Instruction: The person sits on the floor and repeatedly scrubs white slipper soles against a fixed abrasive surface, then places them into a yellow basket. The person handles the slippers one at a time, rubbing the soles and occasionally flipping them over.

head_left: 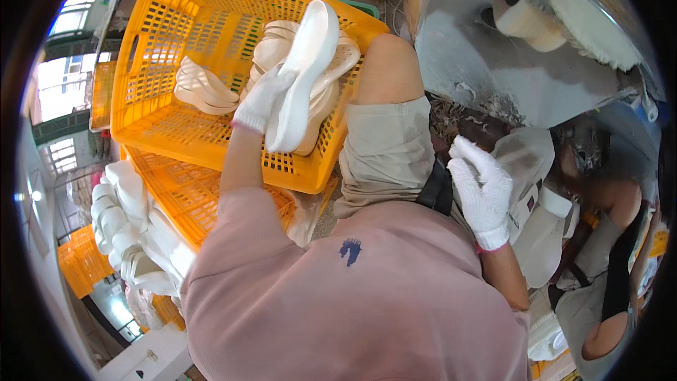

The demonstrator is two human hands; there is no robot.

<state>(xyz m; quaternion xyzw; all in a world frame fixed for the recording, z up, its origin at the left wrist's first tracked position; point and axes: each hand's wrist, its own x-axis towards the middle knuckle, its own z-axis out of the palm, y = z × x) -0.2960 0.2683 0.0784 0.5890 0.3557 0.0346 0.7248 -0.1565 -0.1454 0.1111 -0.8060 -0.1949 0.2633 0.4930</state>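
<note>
My left hand [264, 99], in a white knitted glove, grips a white shoe sole [307, 70] by its side over the yellow plastic basket [159, 123]. The sole stands tilted, its long side running up and away. Beneath and behind it, more cream soles [271, 46] lie in the basket, partly hidden by the held one. A small stack of soles [201, 88] rests apart at the basket's left. Over my lap, my right hand [483, 187], also gloved, is raised with its fingers loosely bent and apart, nothing visible in it.
At the right stands a grey metal machine housing [458, 35] with a pale wheel-like part [532, 25] and dusty scraps below. White soles [127, 212] are heaped at the left beside another yellow basket [183, 187]. A co-worker's legs [599, 296] show at the lower right, near more soles [539, 240].
</note>
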